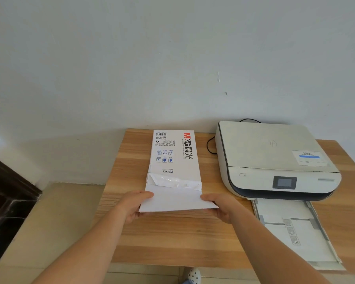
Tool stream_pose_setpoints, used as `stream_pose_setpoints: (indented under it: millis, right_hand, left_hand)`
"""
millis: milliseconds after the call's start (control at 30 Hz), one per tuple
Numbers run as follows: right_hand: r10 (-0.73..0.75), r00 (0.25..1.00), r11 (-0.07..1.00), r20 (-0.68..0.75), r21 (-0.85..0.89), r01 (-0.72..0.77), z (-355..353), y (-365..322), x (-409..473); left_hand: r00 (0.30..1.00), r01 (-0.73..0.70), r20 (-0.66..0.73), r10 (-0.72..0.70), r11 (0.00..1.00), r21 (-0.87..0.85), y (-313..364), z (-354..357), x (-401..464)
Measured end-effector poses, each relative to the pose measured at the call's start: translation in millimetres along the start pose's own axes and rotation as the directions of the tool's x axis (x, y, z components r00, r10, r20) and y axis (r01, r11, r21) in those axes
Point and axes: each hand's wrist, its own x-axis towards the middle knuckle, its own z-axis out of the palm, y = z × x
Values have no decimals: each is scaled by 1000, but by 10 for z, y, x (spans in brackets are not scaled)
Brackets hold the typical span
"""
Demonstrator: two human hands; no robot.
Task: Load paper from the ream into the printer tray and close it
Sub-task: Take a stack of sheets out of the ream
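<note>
A white ream of paper [173,154] in a printed wrapper lies lengthwise on the wooden table [172,238], its near end torn open. White sheets [176,199] stick out of that end toward me. My left hand [134,204] grips the left edge of these sheets and my right hand [221,208] grips the right edge. To the right stands a white printer [273,158] with its lid down. Its paper tray [293,232] is pulled out toward me and lies open, with sheets in its far part.
A black cable [210,145] runs behind the printer along the pale wall. The table's left edge drops to a beige tiled floor [49,222], with a dark door frame [6,193] at far left. A spotted slipper [194,275] shows below the table's front edge.
</note>
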Motion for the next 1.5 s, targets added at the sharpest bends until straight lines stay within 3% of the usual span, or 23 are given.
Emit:
stream_pose_setpoints:
  millis: [367, 567, 800, 900, 1100, 1233, 1500]
  right_hand:
    - [-91, 995, 992, -37, 80, 94, 60, -425, -500]
    - [-223, 975, 968, -14, 118, 223, 113, -692, -826]
    - [-379, 925, 918, 22, 133, 373, 161, -861, -1217]
    - [-504, 861, 864, 64, 51, 502, 170, -863, -1373]
    - [-651, 757, 731, 59, -222, 646, 130, -701, -1417]
    - [-653, 758, 738, 0, -229, 635, 126, -560, -1304]
    - [-567, 800, 822, -196, -196, 535, 23, -176, -934]
  left_hand:
    - [992, -128, 22, 128, 992, -9, 494, -134, -411]
    - [984, -174, -33, 174, 985, 4, 807, -200, -650]
    - [956, -288, 49, 289, 957, -30, 1040, -259, -919]
    - [919, -375, 120, 375, 927, -24, 1070, -254, -994]
    - [784, -612, -21, 620, 779, 139, 925, -251, -928]
    - [735, -656, -54, 676, 728, 198, 790, -183, -908]
    - [753, -634, -142, 642, 767, 104, 503, 60, -822]
